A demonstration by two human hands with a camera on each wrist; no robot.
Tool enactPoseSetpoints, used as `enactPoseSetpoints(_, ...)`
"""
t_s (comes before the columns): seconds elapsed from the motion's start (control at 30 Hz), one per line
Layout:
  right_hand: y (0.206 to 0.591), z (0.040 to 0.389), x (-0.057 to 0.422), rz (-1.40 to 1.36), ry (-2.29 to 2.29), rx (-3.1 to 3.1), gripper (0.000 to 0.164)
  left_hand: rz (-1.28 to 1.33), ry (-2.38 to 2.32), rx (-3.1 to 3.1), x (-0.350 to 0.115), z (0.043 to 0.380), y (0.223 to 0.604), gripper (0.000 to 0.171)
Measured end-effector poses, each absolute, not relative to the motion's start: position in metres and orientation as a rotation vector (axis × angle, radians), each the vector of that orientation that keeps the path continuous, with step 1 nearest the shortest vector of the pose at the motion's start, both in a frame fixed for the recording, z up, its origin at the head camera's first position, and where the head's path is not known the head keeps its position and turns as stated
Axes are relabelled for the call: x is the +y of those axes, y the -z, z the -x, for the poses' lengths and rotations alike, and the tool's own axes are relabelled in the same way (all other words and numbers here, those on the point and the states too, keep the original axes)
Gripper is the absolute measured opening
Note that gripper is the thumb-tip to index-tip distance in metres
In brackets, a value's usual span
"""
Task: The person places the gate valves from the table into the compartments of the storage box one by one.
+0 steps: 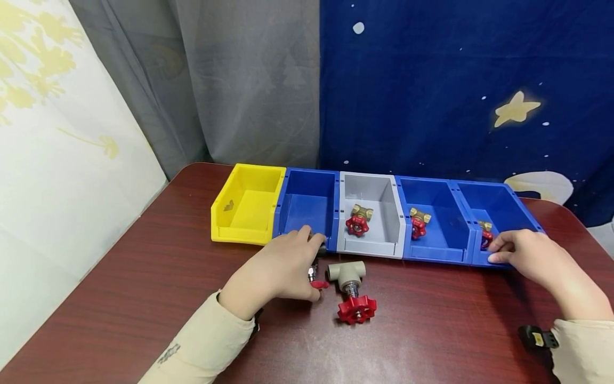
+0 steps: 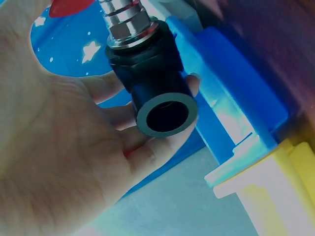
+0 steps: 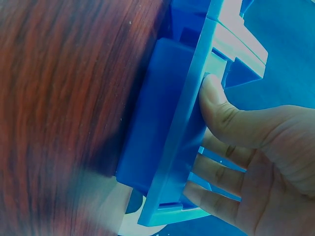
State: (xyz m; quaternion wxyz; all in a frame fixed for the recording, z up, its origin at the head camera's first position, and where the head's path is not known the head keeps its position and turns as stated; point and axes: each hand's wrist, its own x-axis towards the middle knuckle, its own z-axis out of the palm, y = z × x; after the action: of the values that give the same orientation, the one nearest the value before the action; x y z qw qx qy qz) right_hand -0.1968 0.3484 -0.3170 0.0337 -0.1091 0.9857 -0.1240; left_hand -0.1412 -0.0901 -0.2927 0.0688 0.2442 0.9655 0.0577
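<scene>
My left hand (image 1: pixel 283 266) grips a valve with a black tee-shaped body (image 2: pixel 160 83), chrome neck and red handle, in front of the second bin. In the left wrist view its fingers curl behind the black body. To its right a beige valve (image 1: pixel 349 274) with a red handwheel lies on the table. My right hand (image 1: pixel 532 256) pinches the front lip of the rightmost blue bin (image 3: pixel 170 142), thumb on the lip and fingers inside. Beside those fingers, in that bin, sits a brass valve (image 1: pixel 485 226) with a red handwheel, partly hidden by the bin's front.
Several bins stand joined in a row: a yellow bin (image 1: pixel 242 234), a blue bin (image 1: pixel 307 205), a grey bin (image 1: pixel 384 213), then two blue ones. Brass valves with red handwheels lie in the grey bin and the blue bin (image 1: pixel 446 234) beside it. Curtains (image 1: pixel 408 96) hang behind the table.
</scene>
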Motion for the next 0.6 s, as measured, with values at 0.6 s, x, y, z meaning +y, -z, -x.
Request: enactPoseSetpoints(0.6,0.316,0.196,0.348,0.313,0.388,3.022,0.014,-0.810,-0.192,3.070,-0.101,0.149,0.281,0.094)
